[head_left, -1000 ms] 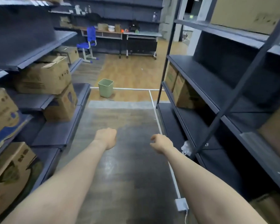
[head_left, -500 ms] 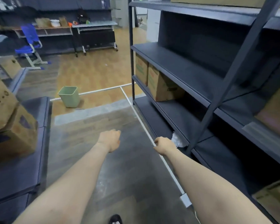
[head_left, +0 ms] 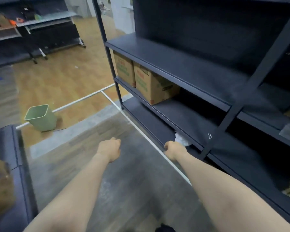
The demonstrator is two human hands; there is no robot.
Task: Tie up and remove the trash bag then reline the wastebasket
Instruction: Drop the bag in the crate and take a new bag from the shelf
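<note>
Two big dark shelving units (head_left: 199, 67) frame this aisle, and compared with a second ago the view has swung hard to the right, so the right-hand unit now fills most of the picture. That swing matters, I think: the person is turning away from the bin and toward the shelf, which to me reads as going for a fresh liner.

On the middle shelf sit two cardboard boxes (head_left: 151, 82), side by side and touching. Out on the wooden floor, well apart from both hands, the green wastebasket (head_left: 41, 117) stands upright by the white floor line (head_left: 84, 98). It looks bare inside, no bag over the rim that I can see, so I'd guess the old bag is already out and relining is what's left.

Smaller stuff: a crumpled white plastic bundle (head_left: 181, 139) pokes out on the low shelf, probably the bags, though it's too blurry to say for sure. The right hand (head_left: 174, 150) has closed in on it since half a second ago and now sits just beside it, at the shelf's front edge, fingers curled under. Can't tell whether it's got hold of the plastic yet. The left hand (head_left: 110, 149) hangs over the floor, fingers loosely curled, holding nothing.
</note>
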